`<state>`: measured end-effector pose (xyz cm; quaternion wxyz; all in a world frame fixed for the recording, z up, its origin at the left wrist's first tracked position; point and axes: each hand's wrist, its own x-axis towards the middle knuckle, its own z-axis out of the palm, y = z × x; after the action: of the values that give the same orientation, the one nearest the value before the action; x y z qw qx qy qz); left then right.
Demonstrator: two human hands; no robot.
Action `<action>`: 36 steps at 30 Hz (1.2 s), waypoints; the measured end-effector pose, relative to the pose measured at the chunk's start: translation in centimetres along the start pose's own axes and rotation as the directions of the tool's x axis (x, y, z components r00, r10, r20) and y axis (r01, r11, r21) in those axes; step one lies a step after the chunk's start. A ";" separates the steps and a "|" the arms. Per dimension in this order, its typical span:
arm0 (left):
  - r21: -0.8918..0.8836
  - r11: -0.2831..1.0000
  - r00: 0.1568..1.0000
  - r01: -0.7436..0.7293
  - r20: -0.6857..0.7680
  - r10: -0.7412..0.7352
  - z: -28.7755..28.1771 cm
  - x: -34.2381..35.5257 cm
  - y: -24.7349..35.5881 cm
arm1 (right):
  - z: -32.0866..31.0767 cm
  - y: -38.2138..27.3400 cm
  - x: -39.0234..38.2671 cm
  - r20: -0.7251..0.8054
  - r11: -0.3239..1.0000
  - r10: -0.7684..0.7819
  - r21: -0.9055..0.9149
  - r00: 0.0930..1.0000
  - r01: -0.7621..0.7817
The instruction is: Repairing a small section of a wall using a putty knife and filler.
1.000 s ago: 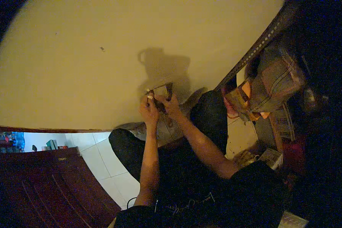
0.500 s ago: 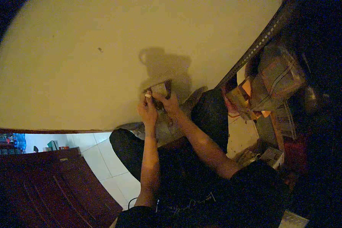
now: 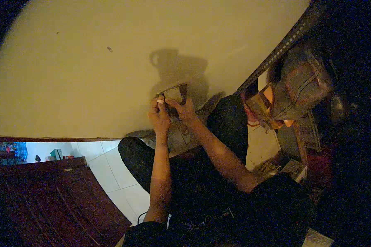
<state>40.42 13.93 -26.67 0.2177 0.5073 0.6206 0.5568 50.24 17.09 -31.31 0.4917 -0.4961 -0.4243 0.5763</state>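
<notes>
Both my hands are together near the lower edge of the cream surface (image 3: 78, 74). They grip a small object (image 3: 176, 91) with a dark right end and a paler flat face, whose kind I cannot make out. My left hand (image 3: 159, 113) has its fingers pressed round the object's left end; a small white band or piece (image 3: 160, 100) shows at a fingertip. My right hand (image 3: 183, 110) is closed on the object's right part, thumb reaching toward the left hand. Shadows fall on the surface above them.
My dark-clothed legs (image 3: 226, 123) lie either side below the surface. At right are bags (image 3: 299, 82) and cartons (image 3: 261, 105) beside a dotted dark strip (image 3: 284, 45). At lower left stand a maroon piece of furniture (image 3: 49, 197) and white floor tiles (image 3: 115, 173), with small items beyond.
Both hands and the held object have shifted slightly up the picture, and the left hand a little leftward. The grip looks much the same.
</notes>
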 end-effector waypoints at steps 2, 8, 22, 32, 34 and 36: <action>0.006 0.999 0.998 -0.041 -0.043 0.042 0.0 -0.1 0.7 | 0.5 -0.2 -0.2 0.059 0.995 -0.009 0.104 0.998 0.003; -0.015 0.999 0.999 -0.036 -0.007 0.036 0.7 -0.1 -0.4 | -0.6 5.0 2.1 -0.102 0.994 -0.104 0.022 0.989 0.107; 0.043 0.999 1.000 -0.004 -0.010 0.005 0.1 0.4 0.1 | -0.4 -1.8 -0.3 0.122 0.996 0.050 0.064 0.991 -0.058; -0.060 0.998 0.999 0.037 -0.006 -0.038 0.1 0.8 -0.7 | 0.2 -3.0 -0.8 0.100 0.999 0.010 0.052 0.995 -0.016; -0.067 0.997 0.999 -0.029 -0.038 0.027 0.4 0.7 -0.1 | 0.4 -2.4 -0.8 -0.032 0.997 -0.026 0.078 0.999 0.029; -0.058 0.996 0.998 -0.062 -0.022 0.061 0.4 0.4 1.0 | -0.1 -1.8 -0.4 -0.003 0.994 -0.054 0.098 0.999 0.054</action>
<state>41.02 14.36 -25.75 0.2090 0.5140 0.5904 0.5862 50.57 17.00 -29.52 0.5309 -0.4598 -0.4089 0.5827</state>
